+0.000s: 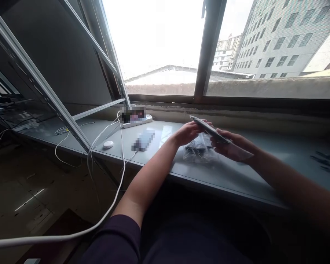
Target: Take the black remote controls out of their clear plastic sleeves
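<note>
Silvery slab (209, 130), gripped by left hand (188, 132) and right hand (232, 147), hovers over ledge (280, 163).

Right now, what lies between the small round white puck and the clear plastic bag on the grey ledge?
In the head view, a flat rectangular device, blurred, a white cable at its end, then a pale glossy patch.

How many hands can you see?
2. The left hand grips the left end of a thin flat item. The right hand holds its right end. Both are above the grey ledge by the window. No other hands show.
</note>
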### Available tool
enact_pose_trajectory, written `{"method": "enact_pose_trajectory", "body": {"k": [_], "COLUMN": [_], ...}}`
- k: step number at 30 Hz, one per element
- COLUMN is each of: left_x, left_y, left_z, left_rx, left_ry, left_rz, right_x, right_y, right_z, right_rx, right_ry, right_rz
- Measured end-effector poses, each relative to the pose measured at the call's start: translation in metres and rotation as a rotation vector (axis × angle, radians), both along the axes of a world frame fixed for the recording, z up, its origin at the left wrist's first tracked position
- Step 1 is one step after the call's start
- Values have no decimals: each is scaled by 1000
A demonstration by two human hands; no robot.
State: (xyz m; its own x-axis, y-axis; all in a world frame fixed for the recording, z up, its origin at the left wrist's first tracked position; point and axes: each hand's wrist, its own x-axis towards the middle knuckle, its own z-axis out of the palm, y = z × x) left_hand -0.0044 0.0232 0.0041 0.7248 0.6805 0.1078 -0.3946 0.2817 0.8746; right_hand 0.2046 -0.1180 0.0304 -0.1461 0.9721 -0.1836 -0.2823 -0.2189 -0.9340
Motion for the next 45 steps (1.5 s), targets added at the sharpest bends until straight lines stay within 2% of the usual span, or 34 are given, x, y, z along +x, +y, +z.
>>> {"method": "enact_pose_trajectory", "body": {"k": [2, 4, 6, 8, 11, 13, 15, 17, 21, 29, 36, 42, 45], "left_x": [-2, -4, -7, -7, -4, 0, 2, 4, 4, 3, 3, 4, 5], "left_y": [2, 7, 11, 14, 13, 10, 6, 4, 7, 12, 13, 15, 16], "left_z": [2, 3, 3, 2, -2, -7, -13, -18, -26, -27, -27, -31, -33], "left_rx": [-68, -147, -186, -145, 102, 407, 737, 929, 1031, 986, 928, 998, 1010], "left_ry": [21, 47, 75, 129, 355, 554, 702, 817, 933, 878, 845, 822, 833], "left_rz": [81, 137, 167, 216, 402, 533, 610, 592, 388, 342, 331, 313, 298], "right_x": [2, 3, 3, 4, 8, 12, 16, 19, 24, 32, 38, 42, 42], "right_y": [1, 2, 3, 5, 11, 16, 20, 24, 28, 39, 43, 44, 44], "right_z": [0, -1, -4, -9, -20, -27, -33, -38, -44, -53, -56, -55, -56], "right_rx": [51, 162, 345, 528, 629, 608, 584, 569, 563, 436, 489, 537, 542], "right_ry": [-84, -210, -450, -754, -1041, -1157, -1302, -1400, -1505, -1666, -1726, -1548, -1529], "right_rz": [-45, -148, -288, -387, -405, -357, -264, -212, -226, -189, -177, -178, -186]}}
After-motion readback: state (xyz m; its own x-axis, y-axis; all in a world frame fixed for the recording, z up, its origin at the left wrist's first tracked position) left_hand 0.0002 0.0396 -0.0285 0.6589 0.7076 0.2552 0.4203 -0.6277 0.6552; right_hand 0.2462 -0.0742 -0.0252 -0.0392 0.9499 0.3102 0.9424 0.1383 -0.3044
